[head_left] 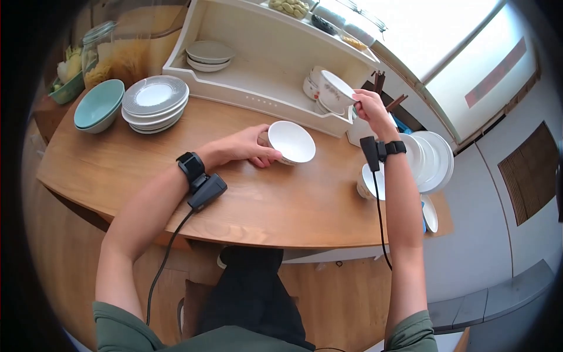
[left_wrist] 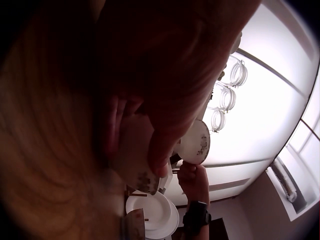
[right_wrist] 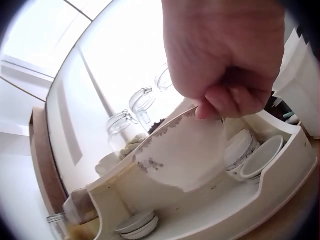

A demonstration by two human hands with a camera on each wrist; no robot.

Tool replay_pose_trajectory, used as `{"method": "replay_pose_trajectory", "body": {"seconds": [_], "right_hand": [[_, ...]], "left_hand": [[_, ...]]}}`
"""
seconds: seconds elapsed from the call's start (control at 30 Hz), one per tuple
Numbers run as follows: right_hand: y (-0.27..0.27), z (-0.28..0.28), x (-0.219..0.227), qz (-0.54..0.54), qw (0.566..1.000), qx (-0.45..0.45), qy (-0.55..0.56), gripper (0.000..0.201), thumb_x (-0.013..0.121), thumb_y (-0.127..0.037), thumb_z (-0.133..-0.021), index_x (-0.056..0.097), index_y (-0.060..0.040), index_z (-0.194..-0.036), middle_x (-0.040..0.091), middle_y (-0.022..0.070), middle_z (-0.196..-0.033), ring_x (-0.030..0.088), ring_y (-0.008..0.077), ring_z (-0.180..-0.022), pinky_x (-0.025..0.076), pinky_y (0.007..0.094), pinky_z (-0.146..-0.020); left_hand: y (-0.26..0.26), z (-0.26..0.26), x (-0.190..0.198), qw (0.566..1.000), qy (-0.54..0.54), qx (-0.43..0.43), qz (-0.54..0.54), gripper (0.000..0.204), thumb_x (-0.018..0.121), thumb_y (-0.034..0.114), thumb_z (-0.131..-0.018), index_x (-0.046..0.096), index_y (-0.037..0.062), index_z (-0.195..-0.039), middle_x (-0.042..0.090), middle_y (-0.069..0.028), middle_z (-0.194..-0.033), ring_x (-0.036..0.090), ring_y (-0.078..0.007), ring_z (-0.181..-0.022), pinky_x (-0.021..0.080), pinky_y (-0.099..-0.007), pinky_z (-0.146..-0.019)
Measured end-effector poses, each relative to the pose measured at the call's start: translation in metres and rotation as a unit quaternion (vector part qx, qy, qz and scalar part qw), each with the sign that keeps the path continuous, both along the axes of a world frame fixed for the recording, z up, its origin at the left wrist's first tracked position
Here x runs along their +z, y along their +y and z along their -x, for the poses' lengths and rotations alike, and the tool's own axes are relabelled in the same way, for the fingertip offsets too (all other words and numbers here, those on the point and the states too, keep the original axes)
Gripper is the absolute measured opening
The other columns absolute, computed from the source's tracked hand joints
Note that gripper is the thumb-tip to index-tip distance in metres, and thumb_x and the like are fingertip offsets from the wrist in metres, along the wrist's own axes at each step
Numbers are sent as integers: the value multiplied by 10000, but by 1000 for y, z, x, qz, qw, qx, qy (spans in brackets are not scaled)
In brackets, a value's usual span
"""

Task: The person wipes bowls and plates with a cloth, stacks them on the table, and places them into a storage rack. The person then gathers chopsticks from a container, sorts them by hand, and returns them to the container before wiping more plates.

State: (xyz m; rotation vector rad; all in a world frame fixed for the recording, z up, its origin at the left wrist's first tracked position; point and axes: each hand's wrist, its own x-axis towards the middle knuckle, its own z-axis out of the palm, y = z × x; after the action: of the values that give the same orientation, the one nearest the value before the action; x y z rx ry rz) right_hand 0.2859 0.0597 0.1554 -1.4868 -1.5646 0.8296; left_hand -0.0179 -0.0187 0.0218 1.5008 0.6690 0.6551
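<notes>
My left hand (head_left: 253, 148) grips a white bowl (head_left: 292, 142) by its side, low over the middle of the table. In the left wrist view a flower print shows on that bowl's outside (left_wrist: 146, 181). Further right, my right hand (head_left: 372, 109) pinches the rim of a flower-patterned bowl (head_left: 336, 94). This second bowl is raised and tilted by the right end of the white shelf (head_left: 258, 101). Behind it, more white bowls (right_wrist: 241, 150) sit inside the shelf, partly hidden in the head view.
Grey-rimmed plates (head_left: 155, 97) and green bowls (head_left: 97, 111) are stacked at the left. Two shallow dishes (head_left: 209, 53) lie inside the shelf. To the right are another bowl (head_left: 366, 183), upright white plates (head_left: 437, 161) and chopsticks (head_left: 396, 102). Jars (right_wrist: 142, 102) line the shelf top.
</notes>
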Motion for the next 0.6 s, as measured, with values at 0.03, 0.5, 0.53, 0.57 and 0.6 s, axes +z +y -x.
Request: {"method": "replay_pose_trajectory", "body": {"seconds": [0.03, 0.5, 0.53, 0.57, 0.6], "right_hand": [[12, -4, 1, -5, 999, -27, 20, 152, 541, -88, -863, 626, -3, -956, 498, -18, -617, 399, 46, -453, 312, 197, -396], [134, 2, -11, -29, 976, -198, 89, 232, 482, -70, -877, 536, -31, -655, 487, 15, -546, 413, 80, -429, 293, 222, -373], [140, 3, -10, -17, 974, -207, 92, 216, 463, -60, -880, 536, -23, -680, 493, 28, -560, 420, 93, -430, 295, 232, -370], [144, 4, -13, -14, 974, -206, 93, 216, 463, -60, -880, 536, -23, -680, 493, 28, -560, 420, 93, -430, 295, 232, -370], [149, 5, -16, -24, 971, -218, 97, 200, 456, -59, -881, 539, -21, -704, 504, 36, -571, 427, 98, -434, 301, 236, -371]], "left_hand": [[1, 0, 1, 1000, -2, 3, -1, 758, 728, 269, -808, 288, 11, -1368, 603, -108, -970, 605, -144, -808, 543, -266, -718], [2, -2, -1, 999, -15, 10, -41, 657, 759, 209, -774, 398, -52, -1256, 616, -97, -808, 593, -123, -593, 504, -240, -448], [4, -1, -1, 999, -19, 9, -46, 653, 766, 207, -768, 406, -54, -1246, 615, -94, -794, 588, -121, -578, 498, -240, -439], [5, -1, -2, 999, -17, 11, -44, 653, 766, 207, -768, 406, -54, -1246, 615, -94, -794, 588, -121, -578, 498, -240, -439], [4, -1, -2, 999, -22, 9, -43, 652, 769, 210, -766, 410, -54, -1241, 613, -91, -781, 587, -120, -575, 495, -240, -436]]}}
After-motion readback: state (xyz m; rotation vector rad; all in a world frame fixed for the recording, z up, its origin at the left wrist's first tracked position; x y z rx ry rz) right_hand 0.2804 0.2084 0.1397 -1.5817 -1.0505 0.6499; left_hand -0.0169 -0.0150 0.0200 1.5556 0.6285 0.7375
